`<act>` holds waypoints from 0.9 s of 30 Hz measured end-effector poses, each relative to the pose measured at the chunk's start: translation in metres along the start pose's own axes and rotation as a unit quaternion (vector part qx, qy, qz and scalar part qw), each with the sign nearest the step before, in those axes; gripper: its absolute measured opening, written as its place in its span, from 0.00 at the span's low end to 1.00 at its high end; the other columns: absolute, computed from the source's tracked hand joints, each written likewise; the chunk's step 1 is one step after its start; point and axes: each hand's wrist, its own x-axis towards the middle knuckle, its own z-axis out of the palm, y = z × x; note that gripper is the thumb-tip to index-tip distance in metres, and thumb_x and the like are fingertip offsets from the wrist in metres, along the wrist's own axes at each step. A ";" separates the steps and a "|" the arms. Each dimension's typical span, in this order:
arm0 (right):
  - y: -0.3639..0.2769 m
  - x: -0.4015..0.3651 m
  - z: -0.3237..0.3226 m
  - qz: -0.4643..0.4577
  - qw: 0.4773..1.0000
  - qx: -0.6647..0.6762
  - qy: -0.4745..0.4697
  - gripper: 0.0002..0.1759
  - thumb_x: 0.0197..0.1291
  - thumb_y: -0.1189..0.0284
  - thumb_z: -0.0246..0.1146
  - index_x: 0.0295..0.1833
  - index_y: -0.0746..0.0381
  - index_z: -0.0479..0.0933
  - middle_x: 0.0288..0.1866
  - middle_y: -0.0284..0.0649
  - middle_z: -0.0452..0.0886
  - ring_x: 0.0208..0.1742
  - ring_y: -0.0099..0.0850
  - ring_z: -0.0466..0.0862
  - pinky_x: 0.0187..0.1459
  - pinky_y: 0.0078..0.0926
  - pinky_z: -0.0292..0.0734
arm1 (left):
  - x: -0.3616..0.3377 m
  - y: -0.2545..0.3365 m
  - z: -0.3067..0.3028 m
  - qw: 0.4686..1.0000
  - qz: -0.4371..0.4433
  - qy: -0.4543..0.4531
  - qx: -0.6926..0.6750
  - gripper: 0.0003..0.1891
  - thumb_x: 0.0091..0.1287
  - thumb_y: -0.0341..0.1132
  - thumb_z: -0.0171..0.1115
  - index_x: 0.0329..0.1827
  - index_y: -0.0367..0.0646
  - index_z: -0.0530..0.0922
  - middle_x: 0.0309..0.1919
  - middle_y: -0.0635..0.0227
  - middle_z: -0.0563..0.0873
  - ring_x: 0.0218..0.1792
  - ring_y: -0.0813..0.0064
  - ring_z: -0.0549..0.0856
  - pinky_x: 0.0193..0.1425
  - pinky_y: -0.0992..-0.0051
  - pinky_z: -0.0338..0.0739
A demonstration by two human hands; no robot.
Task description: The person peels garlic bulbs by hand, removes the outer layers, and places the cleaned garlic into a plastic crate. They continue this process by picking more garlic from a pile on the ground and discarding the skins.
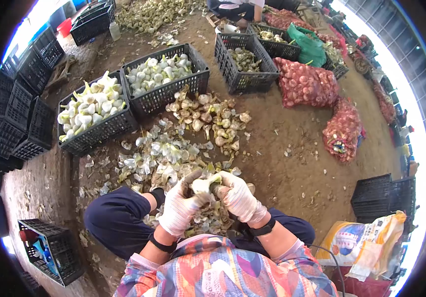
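Observation:
Both of my hands wear white gloves with dirty fingertips and meet around a pale garlic bulb [202, 185] above my lap. My left hand [183, 202] closes on the bulb from the left. On the other side, my right hand [237, 197] has its fingers pressed at the bulb's stem end. Beneath and in front of them lies a heap of white and papery peelings [168, 153]. Just beyond is a pile of unpeeled garlic [205, 116]. Peeled bulbs fill one black crate [99, 131] at the left and another black crate [168, 91] beside it.
A black crate with leafy scraps [247, 81] stands ahead. Red net sacks [307, 84] of garlic lie right of it. Stacked crates [12, 119] line the left; a tipped crate [57, 252] and a printed sack [361, 242] flank me. Another person [237, 12] sits at the top.

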 end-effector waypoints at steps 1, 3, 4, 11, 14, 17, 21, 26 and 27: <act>0.002 0.001 0.001 -0.002 1.000 -0.003 -0.001 0.07 0.63 0.76 0.58 0.45 0.64 0.77 0.38 0.34 0.79 0.37 0.23 0.75 0.38 0.23 0.73 | 0.001 0.004 -0.002 1.000 0.003 0.000 -0.002 0.34 0.62 0.37 0.73 0.68 0.33 0.69 0.46 0.65 0.84 0.41 0.76 0.85 0.44 0.76 0.82; 0.010 0.003 0.002 -0.169 0.969 -0.171 0.049 0.06 0.60 0.80 0.57 0.43 0.65 0.76 0.35 0.40 0.77 0.35 0.30 0.76 0.38 0.26 0.73 | 0.003 0.014 -0.011 0.990 -0.057 -0.081 -0.101 0.32 0.68 0.47 0.66 0.67 0.32 0.70 0.40 0.63 0.85 0.30 0.76 0.85 0.33 0.78 0.81; 0.006 0.004 0.001 -0.208 0.947 -0.239 0.051 0.10 0.57 0.82 0.57 0.44 0.66 0.76 0.34 0.45 0.75 0.34 0.35 0.77 0.38 0.28 0.74 | 0.009 0.002 -0.014 0.978 -0.052 -0.106 -0.169 0.32 0.71 0.52 0.59 0.66 0.32 0.71 0.37 0.63 0.85 0.23 0.75 0.83 0.27 0.79 0.78; -0.012 0.000 0.010 -0.244 0.955 -0.148 0.086 0.13 0.61 0.88 0.57 0.49 0.69 0.79 0.49 0.39 0.79 0.43 0.28 0.81 0.44 0.22 0.77 | 0.005 0.004 0.002 0.999 0.030 0.028 0.032 0.28 0.66 0.35 0.69 0.66 0.33 0.72 0.46 0.67 0.85 0.40 0.81 0.84 0.46 0.79 0.80; -0.008 0.000 0.008 -0.213 0.954 -0.198 0.075 0.15 0.59 0.87 0.56 0.50 0.67 0.79 0.49 0.41 0.81 0.46 0.31 0.82 0.49 0.24 0.77 | 0.007 0.006 -0.005 0.999 0.027 -0.001 0.037 0.30 0.59 0.25 0.71 0.66 0.34 0.72 0.50 0.67 0.84 0.47 0.80 0.83 0.53 0.79 0.79; -0.008 0.002 0.009 -0.054 0.994 -0.075 0.062 0.12 0.61 0.83 0.57 0.49 0.65 0.79 0.47 0.39 0.82 0.47 0.31 0.82 0.50 0.24 0.77 | 0.007 0.020 -0.017 0.999 -0.024 -0.037 0.004 0.30 0.57 0.28 0.73 0.63 0.34 0.74 0.50 0.64 0.85 0.48 0.78 0.84 0.53 0.79 0.79; 0.008 0.012 0.016 0.118 0.914 0.386 0.034 0.06 0.68 0.72 0.60 0.45 0.61 0.79 0.42 0.34 0.82 0.42 0.25 0.81 0.44 0.22 0.77 | 0.008 0.016 -0.026 0.987 -0.060 -0.094 -0.113 0.34 0.51 0.34 0.77 0.62 0.35 0.76 0.50 0.64 0.86 0.48 0.75 0.85 0.51 0.76 0.81; 0.107 0.041 -0.021 0.064 0.958 -0.264 0.091 0.21 0.62 0.74 0.62 0.62 0.61 0.74 0.43 0.31 0.81 0.41 0.24 0.78 0.45 0.23 0.75 | 0.004 0.021 -0.016 0.979 -0.049 -0.129 -0.151 0.33 0.52 0.30 0.78 0.63 0.36 0.74 0.52 0.64 0.84 0.49 0.74 0.84 0.54 0.73 0.81; 0.100 0.038 -0.022 0.061 0.958 -0.267 0.089 0.21 0.62 0.74 0.62 0.62 0.61 0.74 0.43 0.31 0.81 0.41 0.24 0.78 0.45 0.23 0.75 | 0.007 0.024 -0.014 0.978 -0.043 -0.127 -0.157 0.33 0.52 0.29 0.78 0.63 0.36 0.74 0.53 0.65 0.83 0.49 0.74 0.84 0.55 0.73 0.80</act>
